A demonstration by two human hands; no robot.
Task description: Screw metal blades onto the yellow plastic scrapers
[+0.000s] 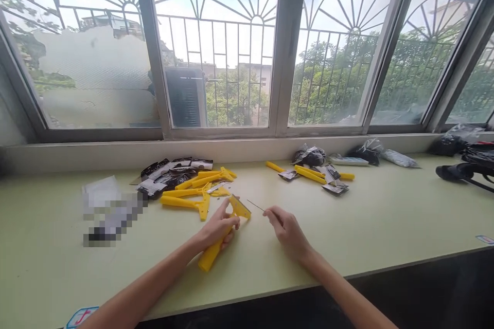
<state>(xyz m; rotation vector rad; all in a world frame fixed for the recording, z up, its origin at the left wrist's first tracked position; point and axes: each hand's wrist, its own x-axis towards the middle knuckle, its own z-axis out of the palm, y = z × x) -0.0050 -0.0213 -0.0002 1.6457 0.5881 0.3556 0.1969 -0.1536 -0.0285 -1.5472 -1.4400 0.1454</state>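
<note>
My left hand is closed around a yellow scraper, its handle pointing down toward the table's front edge and its head tilted up to the right. To the right of that head, my right hand pinches one end of a thin dark metal strip. The strip's free end points up and left, apart from the scraper; it is too thin to tell its exact kind. Several more yellow scrapers lie just beyond my left hand, with small loose bits near them.
Dark printed packages are heaped behind the scrapers. Clear plastic wrapping lies at left. Farther back right are more yellow handles, small packets and dark bags. A black object sits at far right, and windows run behind the table.
</note>
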